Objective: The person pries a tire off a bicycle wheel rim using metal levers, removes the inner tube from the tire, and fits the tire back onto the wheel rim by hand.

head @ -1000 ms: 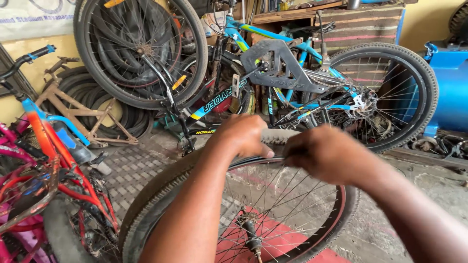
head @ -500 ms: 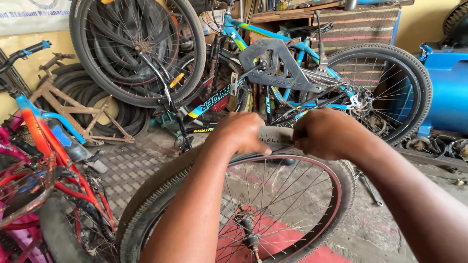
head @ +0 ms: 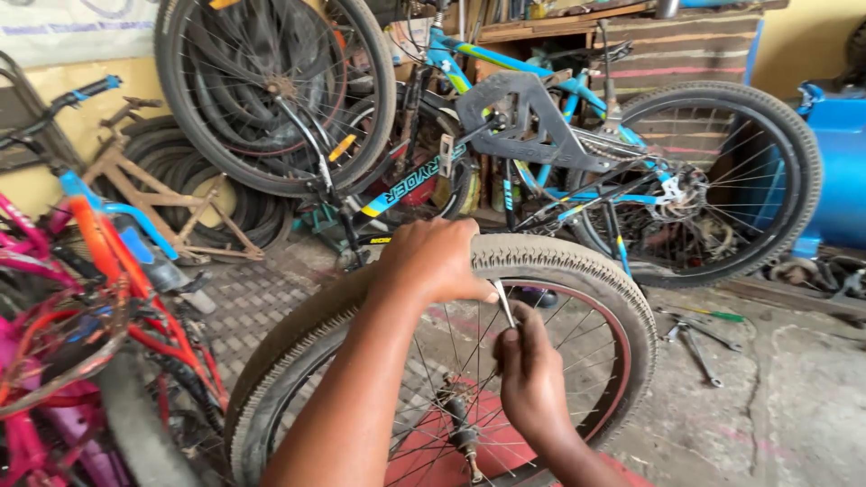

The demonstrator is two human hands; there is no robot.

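A bicycle wheel with a worn grey tyre [head: 577, 266] and a red rim [head: 613, 343] stands upright in front of me. My left hand [head: 433, 260] grips the top of the tyre. Below it, my right hand [head: 532, 374] holds a thin metal tool [head: 503, 305] whose tip points up to the rim's inner edge just under my left hand. Spokes and the hub [head: 456, 419] show between my arms.
A blue upside-down bicycle [head: 577, 153] stands behind the wheel, a loose wheel [head: 271, 90] leaning beside it. Red and pink bicycles [head: 81, 307] crowd the left. Wrenches and a screwdriver [head: 699, 338] lie on the concrete floor at right. A blue machine [head: 839, 171] is far right.
My right hand has left the top of the tyre and dropped inside the wheel, now holding the thin tool against the rim. My left hand stays on the tyre.
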